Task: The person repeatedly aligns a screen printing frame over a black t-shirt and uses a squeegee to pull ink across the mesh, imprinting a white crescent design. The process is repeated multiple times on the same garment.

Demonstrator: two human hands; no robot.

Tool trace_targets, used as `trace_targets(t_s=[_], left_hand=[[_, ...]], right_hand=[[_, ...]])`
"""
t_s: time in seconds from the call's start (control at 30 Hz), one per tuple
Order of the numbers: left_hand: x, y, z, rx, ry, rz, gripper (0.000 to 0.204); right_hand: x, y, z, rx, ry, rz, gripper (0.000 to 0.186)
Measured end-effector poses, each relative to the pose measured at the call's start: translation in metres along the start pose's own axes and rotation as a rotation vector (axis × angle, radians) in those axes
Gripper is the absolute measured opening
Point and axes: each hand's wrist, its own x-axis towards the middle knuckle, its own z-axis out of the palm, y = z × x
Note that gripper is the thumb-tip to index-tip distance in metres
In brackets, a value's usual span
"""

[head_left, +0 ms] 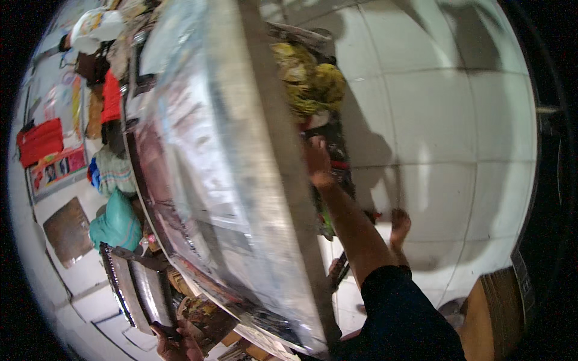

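My right hand (pixel 318 161) reaches down past the edge of a tabletop (pixel 283 198) to a dark, patterned bundle on the floor side. Its fingers are partly hidden by the edge and blurred, so I cannot tell whether they grip anything. Crumpled yellow cloth (pixel 313 78) lies just beyond that hand. At the lower left, my left hand (pixel 180 344) closes round a small dark thing (pixel 164 330) whose kind I cannot make out. Close to it is a grey, shiny, flat-sided object (pixel 144 289). Clear plastic sheeting (pixel 205 150) covers the tabletop between my hands.
A teal bag (pixel 117 224), a red pouch (pixel 41 142) and a brown square board (pixel 70 231) lie left of the tabletop. A white container (pixel 96 29) is at the far left. Bare feet (pixel 400 227) stand on white floor tiles; cardboard (pixel 497 313) is at the lower right.
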Motion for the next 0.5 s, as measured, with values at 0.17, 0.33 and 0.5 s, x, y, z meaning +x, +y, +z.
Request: trace_targets(t_s=[0.17,0.33,0.5], left_hand=[[-0.004,-0.005,0.0,0.174,-0.055,0.023,0.033],[0.003,-0.022,0.001,0.243,0.085,0.148,0.054],[-0.023,-0.011,0.01,0.136,0.0,0.004,0.058]], right_hand=[[-0.009,0.01,-0.022,-0.083,-0.093,0.145,0.044],[-0.053,-0.055,-0.191,0.906,0.176,0.355,0.04],[-0.071,-0.245,-0.399,0.348,0.253,0.238,0.029]])
